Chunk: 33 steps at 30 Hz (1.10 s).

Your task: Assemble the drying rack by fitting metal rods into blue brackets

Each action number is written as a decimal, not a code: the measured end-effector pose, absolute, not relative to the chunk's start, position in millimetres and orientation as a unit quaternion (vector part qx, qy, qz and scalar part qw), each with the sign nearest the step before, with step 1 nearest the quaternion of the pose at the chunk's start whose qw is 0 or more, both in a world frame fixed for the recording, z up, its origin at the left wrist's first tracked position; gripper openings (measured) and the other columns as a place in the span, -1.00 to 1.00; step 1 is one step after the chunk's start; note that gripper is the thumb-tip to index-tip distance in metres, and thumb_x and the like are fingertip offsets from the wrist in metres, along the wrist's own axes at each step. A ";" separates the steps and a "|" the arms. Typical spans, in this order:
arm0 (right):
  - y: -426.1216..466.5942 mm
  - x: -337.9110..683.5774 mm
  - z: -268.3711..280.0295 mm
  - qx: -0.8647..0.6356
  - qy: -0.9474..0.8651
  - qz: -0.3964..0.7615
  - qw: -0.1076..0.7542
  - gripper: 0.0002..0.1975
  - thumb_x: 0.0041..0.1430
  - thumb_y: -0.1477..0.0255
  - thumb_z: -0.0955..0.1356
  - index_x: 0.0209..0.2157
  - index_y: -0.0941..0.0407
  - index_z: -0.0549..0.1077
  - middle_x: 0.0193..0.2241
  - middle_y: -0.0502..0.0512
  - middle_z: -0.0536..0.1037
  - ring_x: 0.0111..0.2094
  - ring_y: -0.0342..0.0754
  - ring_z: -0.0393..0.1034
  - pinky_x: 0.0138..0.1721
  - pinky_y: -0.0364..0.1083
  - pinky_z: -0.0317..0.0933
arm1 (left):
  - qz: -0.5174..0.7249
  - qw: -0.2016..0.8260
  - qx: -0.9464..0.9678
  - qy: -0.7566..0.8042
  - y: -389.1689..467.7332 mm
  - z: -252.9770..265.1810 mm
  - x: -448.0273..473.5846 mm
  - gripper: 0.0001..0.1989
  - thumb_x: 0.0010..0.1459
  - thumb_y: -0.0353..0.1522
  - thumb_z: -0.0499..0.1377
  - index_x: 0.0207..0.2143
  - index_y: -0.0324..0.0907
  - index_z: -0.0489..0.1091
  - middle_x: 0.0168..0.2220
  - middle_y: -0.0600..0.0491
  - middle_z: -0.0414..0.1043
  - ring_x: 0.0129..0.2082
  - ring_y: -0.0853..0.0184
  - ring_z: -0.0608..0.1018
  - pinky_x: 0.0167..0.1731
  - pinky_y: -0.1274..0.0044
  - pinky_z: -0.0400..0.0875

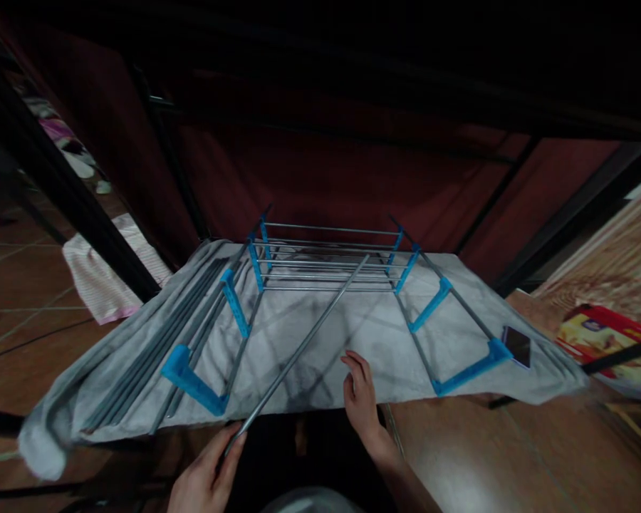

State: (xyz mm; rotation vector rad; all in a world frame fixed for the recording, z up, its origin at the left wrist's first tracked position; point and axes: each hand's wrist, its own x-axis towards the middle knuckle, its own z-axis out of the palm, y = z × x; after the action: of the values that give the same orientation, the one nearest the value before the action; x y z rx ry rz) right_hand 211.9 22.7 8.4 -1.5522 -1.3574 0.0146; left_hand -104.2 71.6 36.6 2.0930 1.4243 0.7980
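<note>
A thin grey metal rod (304, 345) slants up and away across the cloth, its near end pinched in my left hand (208, 470). The rod's far tip appears over the back of a rack frame (424, 358) made of grey tubes and blue plastic joints. Inside that frame, above the cloth, is my right hand (360, 392), empty with its fingers loosely curled and apart. Blue brackets (195, 381) join the tubes on the left side, and several cross rods (328, 289) span the far part. More loose grey rods (154, 345) lie side by side on the left.
A grey cloth (331, 377) covers the work surface under the frame. A phone (516, 347) lies at its right edge. Farther right is a red and yellow package (609, 342). A striped cloth (104, 271) lies at the left, beside a dark post (75, 178). Dark red fabric (320, 171) hangs behind.
</note>
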 end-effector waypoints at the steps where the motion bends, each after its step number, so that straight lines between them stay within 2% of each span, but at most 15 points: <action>1: 23.6 209.8 14.2 -0.644 -0.576 -0.011 0.504 -0.42 0.18 0.67 0.14 0.19 0.02 0.32 0.17 0.18 0.34 0.21 0.02 0.22 0.20 0.14 0.23 | 0.271 0.230 0.778 0.518 71.1 37.3 -103.3 -0.61 0.19 -0.04 0.07 -0.14 0.00 0.57 -0.16 0.09 0.66 -0.16 0.18 0.68 -0.19 0.49 0.59; 6: 28.0 199.0 38.1 -0.615 -0.676 -0.058 0.401 -0.41 0.16 0.68 0.18 0.21 0.07 0.29 0.21 0.19 0.32 0.26 0.05 0.14 0.26 0.19 0.11 | 0.165 0.159 0.837 0.497 70.3 56.7 -78.8 -0.63 0.32 -0.16 -0.02 -0.08 0.00 0.55 -0.12 0.11 0.64 -0.22 0.20 0.69 -0.37 0.50 0.58; 9: 29.5 195.1 45.9 -0.582 -0.741 -0.038 0.331 -0.45 0.20 0.65 0.21 0.20 0.06 0.30 0.12 0.14 0.44 0.19 0.03 0.22 0.33 0.23 -0.06 | 0.148 0.141 0.868 0.453 72.8 68.3 -61.0 -0.63 0.35 -0.18 -0.03 -0.06 -0.01 0.54 -0.11 0.09 0.64 -0.21 0.21 0.68 -0.36 0.51 0.56; 11: 30.7 195.1 46.9 -0.567 -0.769 -0.027 0.294 -0.53 0.28 0.59 0.24 0.20 0.06 0.30 0.03 0.12 0.50 0.09 0.01 0.31 0.32 0.22 -0.09 | 0.152 0.135 0.886 0.417 77.2 71.7 -51.9 -0.64 0.37 -0.20 -0.03 -0.05 -0.03 0.54 -0.14 0.06 0.64 -0.23 0.24 0.68 -0.32 0.51 0.55; 15: 41.1 202.2 41.8 -0.542 -0.807 -0.042 0.231 -0.67 0.37 0.43 0.29 0.15 0.03 0.37 -0.14 0.08 0.55 -0.11 -0.02 0.39 0.16 0.09 0.13 | 0.152 0.116 0.904 0.383 93.1 69.7 -41.8 -0.66 0.39 -0.24 -0.04 -0.07 -0.08 0.52 -0.18 0.01 0.62 -0.26 0.27 0.66 -0.31 0.52 0.51; 19: 66.1 207.7 42.0 -0.528 -0.826 -0.062 0.187 -0.74 0.40 0.43 0.28 0.06 -0.02 0.46 -0.25 0.04 0.54 -0.20 -0.04 0.39 -0.09 -0.04 0.23 | 0.160 0.094 0.897 0.400 109.8 64.8 -37.6 -0.68 0.39 -0.28 -0.03 -0.09 -0.14 0.50 -0.23 -0.02 0.58 -0.26 0.26 0.63 -0.26 0.48 0.49; 23: 90.4 200.3 55.3 -0.522 -0.837 -0.061 0.152 -0.73 0.42 0.41 0.24 0.08 0.00 0.44 -0.23 0.06 0.52 -0.18 -0.04 0.38 -0.08 -0.05 0.24 | 0.198 0.025 0.881 0.429 120.3 60.3 -36.2 -0.70 0.36 -0.38 -0.01 -0.02 -0.20 0.48 -0.20 -0.08 0.56 -0.19 0.16 0.57 -0.13 0.32 0.48; 28: 100.6 193.7 61.8 -0.525 -0.838 -0.051 0.138 -0.72 0.44 0.42 0.21 0.07 0.01 0.43 -0.20 0.07 0.51 -0.16 -0.04 0.39 -0.06 -0.06 0.25 | 0.255 -0.003 0.875 0.411 122.6 53.0 -37.5 -0.49 0.21 -0.62 -0.05 0.15 -0.22 0.38 0.09 -0.14 0.45 0.10 0.12 0.46 0.16 0.21 0.34; 33: 103.9 212.3 51.3 -0.572 -0.810 -0.047 0.120 -0.68 0.43 0.48 0.19 0.10 0.02 0.42 -0.11 0.11 0.53 -0.12 -0.04 0.42 -0.02 -0.06 0.27 | 0.310 0.025 0.861 0.402 115.0 47.7 -33.6 -0.45 0.25 -0.58 -0.04 0.26 -0.15 0.27 0.27 -0.15 0.25 0.32 0.11 0.25 0.31 0.13 0.15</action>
State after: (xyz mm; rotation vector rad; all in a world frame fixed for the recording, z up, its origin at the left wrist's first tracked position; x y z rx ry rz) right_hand 212.3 103.9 51.3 -1.6714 -2.3679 -0.1371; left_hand -33.6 115.0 47.7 2.6619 1.2440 0.9585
